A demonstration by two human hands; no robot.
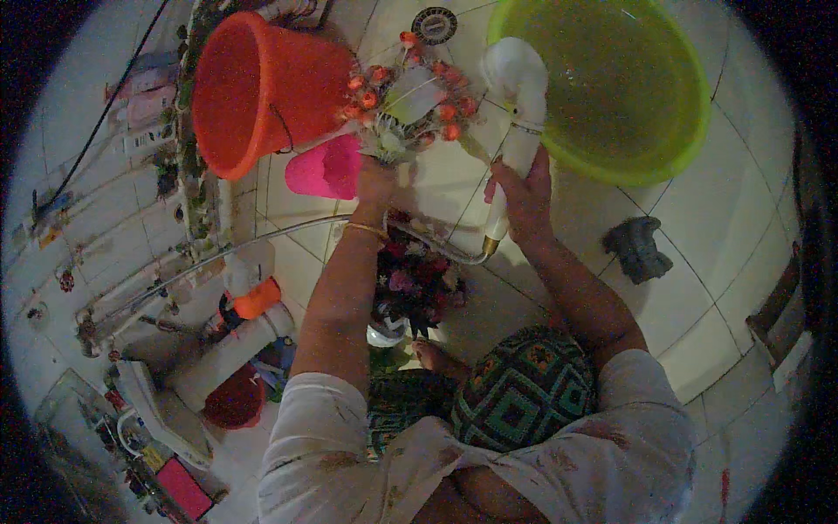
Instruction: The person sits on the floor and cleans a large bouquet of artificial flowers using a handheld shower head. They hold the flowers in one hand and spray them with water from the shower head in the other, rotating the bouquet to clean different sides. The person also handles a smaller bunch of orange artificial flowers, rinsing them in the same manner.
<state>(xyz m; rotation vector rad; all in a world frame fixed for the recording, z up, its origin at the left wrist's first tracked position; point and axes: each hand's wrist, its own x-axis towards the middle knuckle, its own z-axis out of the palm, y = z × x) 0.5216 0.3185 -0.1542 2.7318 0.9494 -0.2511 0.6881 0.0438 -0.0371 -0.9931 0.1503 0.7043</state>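
Note:
My right hand (527,196) is closed around the handle of a white hand shower (517,78), whose metal hose (275,230) runs off to the left. My left hand (380,183) grips the base of a decorative spray (419,98) with orange-red balls and pale flower-like parts. The shower head lies to the right of the spray. Beside my left hand is a pink plastic cup (324,169). Beneath my left forearm, a bunch of dark red and purple artificial flowers (412,278) stands in a white pot (386,332).
An orange-red bucket (262,98) lies tipped at upper left. A large green basin (547,131) is at upper right, near a round floor drain (434,26). A dark grey object (638,249) rests on the tiles at right. A toilet (157,412) and a dark red container (236,399) are at lower left.

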